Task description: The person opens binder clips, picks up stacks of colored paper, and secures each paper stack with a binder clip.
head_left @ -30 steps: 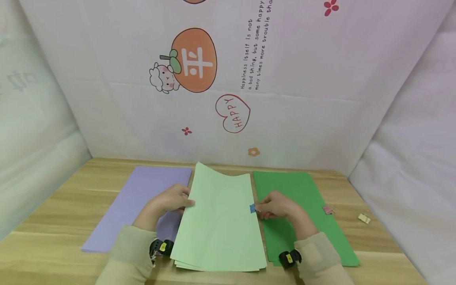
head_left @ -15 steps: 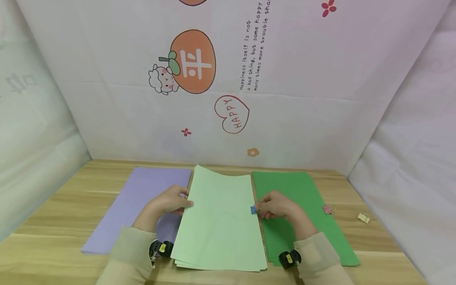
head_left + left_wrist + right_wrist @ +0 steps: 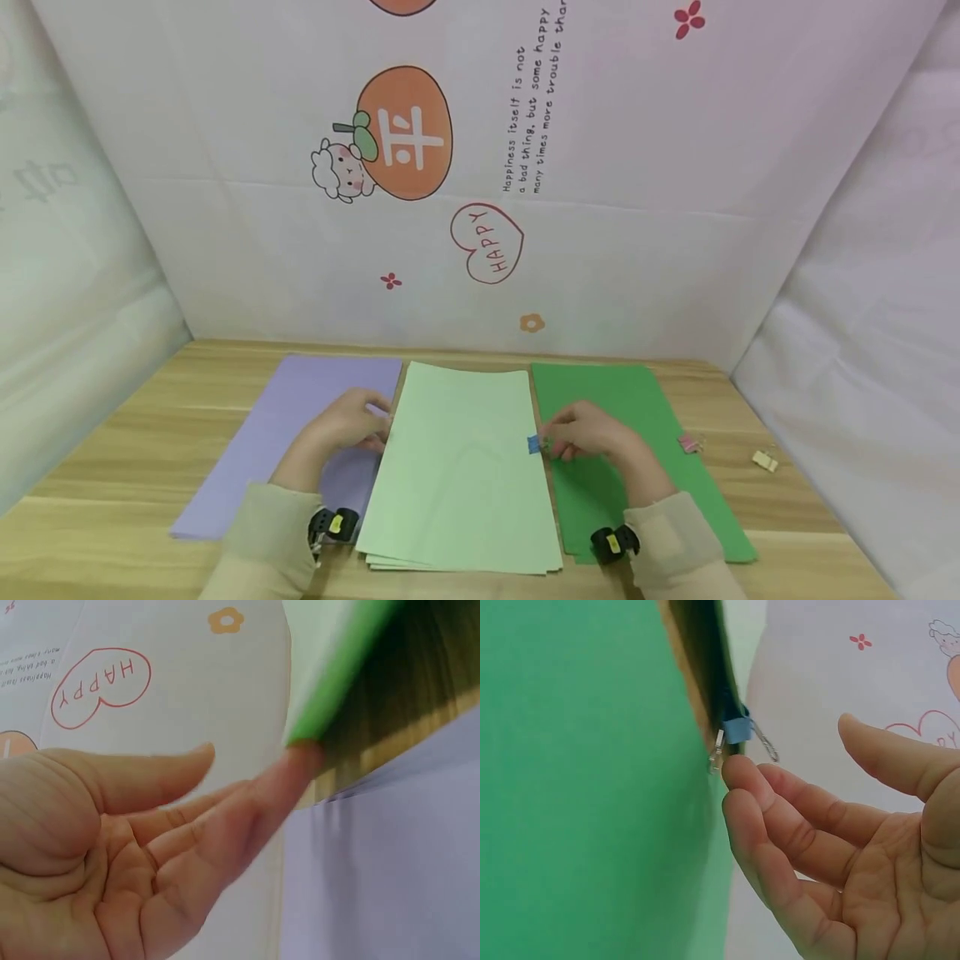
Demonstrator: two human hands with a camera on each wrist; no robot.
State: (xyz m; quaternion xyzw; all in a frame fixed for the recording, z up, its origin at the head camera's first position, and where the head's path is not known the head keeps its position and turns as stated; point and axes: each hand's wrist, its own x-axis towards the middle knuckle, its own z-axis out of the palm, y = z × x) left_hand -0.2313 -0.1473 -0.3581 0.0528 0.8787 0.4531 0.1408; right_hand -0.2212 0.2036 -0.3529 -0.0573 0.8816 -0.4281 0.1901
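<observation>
A stack of light green paper (image 3: 461,475) lies in the middle, with a blue binder clip (image 3: 534,444) on its right edge. In the right wrist view the blue clip (image 3: 737,729) shows both wire handles spread apart. My right hand (image 3: 588,433) is just right of the clip, thumb away from the fingers, fingertips close below the handles. At the stack's left edge is my left hand (image 3: 348,425); its thumb is off the paper. In the left wrist view a fingertip of the left hand (image 3: 187,825) touches the underside of the raised light green edge (image 3: 330,697).
Purple paper (image 3: 262,450) lies to the left, partly under my left forearm. Dark green paper (image 3: 637,500) on the right carries a pink binder clip (image 3: 688,442). A cream binder clip (image 3: 765,459) lies on the wooden table (image 3: 795,500) farther right. A printed white cloth (image 3: 615,275) stands behind.
My left thumb has come off the light green paper and that hand moved slightly left; the sheets' raised far left corner dropped. My right hand has let go of the blue binder clip.
</observation>
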